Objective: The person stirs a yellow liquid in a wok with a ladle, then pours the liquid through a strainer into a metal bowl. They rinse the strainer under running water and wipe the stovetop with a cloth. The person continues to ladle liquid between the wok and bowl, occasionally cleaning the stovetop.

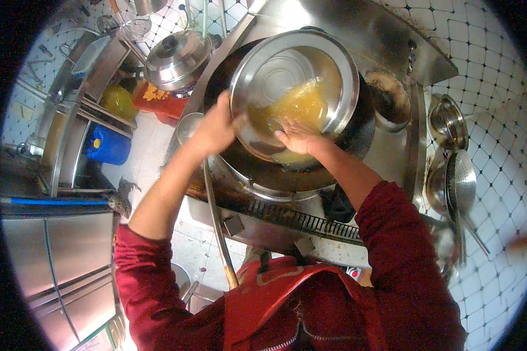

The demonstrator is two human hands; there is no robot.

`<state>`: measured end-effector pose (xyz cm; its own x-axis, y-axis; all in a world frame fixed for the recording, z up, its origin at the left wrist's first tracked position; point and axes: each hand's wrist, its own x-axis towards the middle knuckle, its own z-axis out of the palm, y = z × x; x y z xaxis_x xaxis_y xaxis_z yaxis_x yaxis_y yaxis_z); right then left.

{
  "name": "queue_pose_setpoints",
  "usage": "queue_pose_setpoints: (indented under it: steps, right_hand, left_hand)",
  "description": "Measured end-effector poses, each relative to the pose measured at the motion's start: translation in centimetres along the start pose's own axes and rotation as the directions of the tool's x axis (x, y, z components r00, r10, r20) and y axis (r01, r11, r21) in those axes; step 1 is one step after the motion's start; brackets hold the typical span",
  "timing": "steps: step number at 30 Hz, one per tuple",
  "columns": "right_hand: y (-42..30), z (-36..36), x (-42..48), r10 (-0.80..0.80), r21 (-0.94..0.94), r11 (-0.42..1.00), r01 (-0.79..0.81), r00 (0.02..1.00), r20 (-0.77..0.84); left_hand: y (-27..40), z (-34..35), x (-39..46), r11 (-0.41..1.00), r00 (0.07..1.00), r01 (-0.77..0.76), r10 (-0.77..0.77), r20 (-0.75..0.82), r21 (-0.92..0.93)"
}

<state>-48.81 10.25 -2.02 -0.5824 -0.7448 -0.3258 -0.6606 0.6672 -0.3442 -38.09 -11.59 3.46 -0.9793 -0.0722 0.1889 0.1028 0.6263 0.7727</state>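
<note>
A large stainless steel basin [347, 66] is tilted over a dark wok [360, 140] on the stove. Yellow liquid [305, 103] lies in the basin's lower part, and some shows below its near rim. My left hand [219, 125] is at the basin's left rim, blurred; its grip is unclear. Palm down, with fingers spread, my right hand [301, 137] reaches over the basin's near side at the liquid. Whether it touches the metal cannot be told. A long-handled ladle [189, 127] rests at the wok's left, its handle running towards me.
A lidded steel pot [178, 59] stands at the upper left. Right of the wok sits a stained round pot [388, 98]. Steel bowls [448, 123] and a perforated strainer [464, 180] hang along the tiled wall. A slotted grate [298, 221] runs along the stove's near edge.
</note>
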Motion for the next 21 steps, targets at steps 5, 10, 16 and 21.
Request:
queue_pose_setpoints:
  steps: [5,10,16,21]
  right_hand:
    - [-3.0,0.8,1.4,0.000,0.334,0.940,-0.066,0.981,0.196]
    - [-0.8,-0.2,0.6,-0.087,0.084,0.994,0.067,0.958,0.273]
    - [6.5,-5.5,1.6,-0.376,-0.572,0.725,0.384,0.916,0.139]
    - [5.4,-11.7,5.8,-0.668,-0.856,0.403,0.324,0.744,-0.032]
  left_hand:
    - [3.8,0.8,0.4,0.996,0.930,-0.011,0.044,-0.366,0.091]
    - [7.3,-1.3,3.0,0.990,0.960,-0.058,0.090,-0.264,0.126]
    - [8.1,-2.2,7.4,0.960,0.998,0.015,0.001,-0.057,0.281]
    - [9.1,-2.8,8.6,0.925,1.000,0.006,0.003,-0.023,0.379]
